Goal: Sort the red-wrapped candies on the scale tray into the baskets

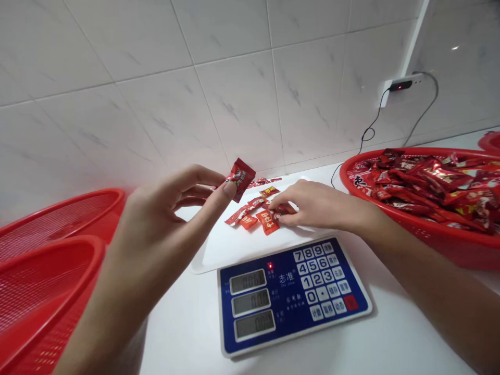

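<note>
My left hand [172, 208] pinches a red wrapped candy [241, 179] between thumb and fingertips, held up above the left side of the scale's white pan [222, 250]. A bit of red wrapper also shows under its curled fingers. On the pan, my right hand [312, 205] has its fingers closed around a red wrapped candy [287, 208], partly hidden by the fingers. Beside its fingertips lie several loose candies, among them an orange-red one [267, 222] and a dark one with yellow print [270, 191]. The blue keypad and display panel [289, 297] of the scale faces me.
To the right stands a red basket [425, 234] heaped with wrapped candies [437, 182]. Red plastic baskets [50, 291] stand at the left. Behind the scale is a tiled wall [234, 104], with a power strip [402, 86] and a hanging black cable [367, 133] at the right.
</note>
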Tool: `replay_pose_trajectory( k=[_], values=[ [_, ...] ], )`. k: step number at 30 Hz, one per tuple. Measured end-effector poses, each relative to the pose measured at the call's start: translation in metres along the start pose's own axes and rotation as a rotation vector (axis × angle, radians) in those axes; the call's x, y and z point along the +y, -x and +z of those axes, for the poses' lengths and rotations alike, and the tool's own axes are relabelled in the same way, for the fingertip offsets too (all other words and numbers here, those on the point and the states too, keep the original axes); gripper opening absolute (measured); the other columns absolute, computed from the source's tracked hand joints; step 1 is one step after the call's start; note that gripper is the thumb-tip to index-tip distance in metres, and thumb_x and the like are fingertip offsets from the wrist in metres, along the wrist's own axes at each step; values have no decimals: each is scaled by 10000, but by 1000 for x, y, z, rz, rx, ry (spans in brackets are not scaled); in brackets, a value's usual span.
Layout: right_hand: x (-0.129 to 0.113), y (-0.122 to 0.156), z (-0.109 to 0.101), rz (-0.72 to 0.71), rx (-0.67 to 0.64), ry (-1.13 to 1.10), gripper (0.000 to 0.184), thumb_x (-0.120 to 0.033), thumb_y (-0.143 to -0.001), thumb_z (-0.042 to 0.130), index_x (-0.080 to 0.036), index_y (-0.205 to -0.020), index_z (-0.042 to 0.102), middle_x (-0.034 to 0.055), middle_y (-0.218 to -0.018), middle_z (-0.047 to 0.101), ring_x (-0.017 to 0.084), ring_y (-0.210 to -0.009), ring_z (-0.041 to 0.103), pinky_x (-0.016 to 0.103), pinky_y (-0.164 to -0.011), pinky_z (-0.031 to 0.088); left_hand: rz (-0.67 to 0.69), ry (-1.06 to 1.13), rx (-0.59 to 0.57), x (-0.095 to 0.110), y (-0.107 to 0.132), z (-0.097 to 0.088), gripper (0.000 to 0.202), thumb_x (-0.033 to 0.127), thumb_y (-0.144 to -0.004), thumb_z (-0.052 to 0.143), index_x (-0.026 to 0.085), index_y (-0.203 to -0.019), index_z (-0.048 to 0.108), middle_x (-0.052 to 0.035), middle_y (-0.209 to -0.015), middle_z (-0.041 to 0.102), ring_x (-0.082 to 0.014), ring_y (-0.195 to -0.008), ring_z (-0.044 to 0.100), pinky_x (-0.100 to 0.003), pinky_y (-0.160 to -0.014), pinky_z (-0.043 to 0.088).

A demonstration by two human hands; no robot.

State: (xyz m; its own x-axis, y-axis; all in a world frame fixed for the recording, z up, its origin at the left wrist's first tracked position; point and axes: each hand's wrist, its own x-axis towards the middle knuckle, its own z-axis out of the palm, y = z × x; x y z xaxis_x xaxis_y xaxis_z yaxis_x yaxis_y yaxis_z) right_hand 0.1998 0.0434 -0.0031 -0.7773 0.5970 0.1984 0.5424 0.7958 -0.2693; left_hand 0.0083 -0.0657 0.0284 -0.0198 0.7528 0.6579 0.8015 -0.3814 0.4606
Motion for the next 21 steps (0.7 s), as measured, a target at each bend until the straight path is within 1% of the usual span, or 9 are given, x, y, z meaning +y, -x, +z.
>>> replay_pose_trajectory(
  k=[2, 5, 8, 10, 12, 15, 17, 19, 21],
  values=[
    [3, -3, 3, 57, 71, 52, 254, -185, -851, 520, -218, -930, 759, 41, -853, 715, 164, -722, 586, 286, -587, 313, -3, -7, 2, 0, -1, 0, 144, 414, -846, 684, 282, -866, 738, 43, -808, 748, -106, -734, 695, -92, -524, 500],
    [11, -9, 8, 108, 149, 45, 294, -179, -862, 533, -238, -1029, 767, 48, -990, 737, 195, -858, 635, 298, -666, 374, -1, -8, -3, 0, -2, 1, 141, 408, -850, 681, 279, -846, 735, 43, -814, 748, -101, -735, 689, -82, -525, 498],
    [16, -9, 6, 51, 115, -91, 237, -203, -857, 582, -225, -985, 781, 40, -988, 744, 188, -909, 648, 298, -757, 418, 10, -2, -4, -1, -2, 1, 131, 404, -853, 681, 285, -837, 734, 55, -816, 746, -82, -734, 682, -55, -549, 491],
    [15, -6, 1, 46, 141, -138, 227, -186, -849, 591, -216, -971, 781, 37, -972, 745, 180, -903, 648, 297, -777, 429, 10, -4, 3, -1, -2, 1, 118, 403, -849, 690, 295, -850, 737, 65, -818, 746, -70, -733, 679, -35, -556, 482],
    [12, -2, -6, 85, 183, -131, 221, -155, -833, 595, -210, -940, 780, 36, -965, 743, 181, -906, 644, 298, -783, 430, 11, -8, 18, -1, -1, 1, 115, 402, -846, 697, 298, -864, 741, 66, -817, 748, -67, -738, 680, -23, -552, 476],
    [6, 3, -11, 120, 176, -87, 182, -174, -818, 624, -206, -917, 773, 48, -985, 731, 189, -910, 636, 298, -771, 424, -7, 11, 37, -1, 0, 1, 126, 393, -832, 716, 280, -876, 749, 48, -820, 750, -79, -746, 688, -26, -530, 479],
    [5, 1, -6, 99, 161, -70, 200, -247, -820, 652, -218, -987, 759, 52, -1012, 720, 190, -902, 628, 293, -743, 412, -51, 115, 50, -2, -1, 2, 113, 350, -818, 739, 252, -872, 754, 28, -827, 750, -99, -749, 697, -54, -554, 516],
    [6, -3, 2, 84, 149, -34, 264, -304, -808, 671, -232, -1053, 737, 48, -1011, 714, 190, -877, 615, 284, -685, 384, -101, 337, 89, -3, -3, 3, 69, 275, -830, 725, 212, -845, 750, 0, -846, 752, -127, -759, 711, -116, -615, 575],
    [7, -8, 12, 85, 131, 9, 254, -314, -814, 658, -228, -1041, 733, 48, -985, 712, 191, -856, 602, 280, -635, 346, -127, 562, 158, -5, -6, 4, 86, 199, -854, 671, 174, -790, 724, -22, -849, 753, -144, -760, 722, -167, -658, 610]
  ],
)
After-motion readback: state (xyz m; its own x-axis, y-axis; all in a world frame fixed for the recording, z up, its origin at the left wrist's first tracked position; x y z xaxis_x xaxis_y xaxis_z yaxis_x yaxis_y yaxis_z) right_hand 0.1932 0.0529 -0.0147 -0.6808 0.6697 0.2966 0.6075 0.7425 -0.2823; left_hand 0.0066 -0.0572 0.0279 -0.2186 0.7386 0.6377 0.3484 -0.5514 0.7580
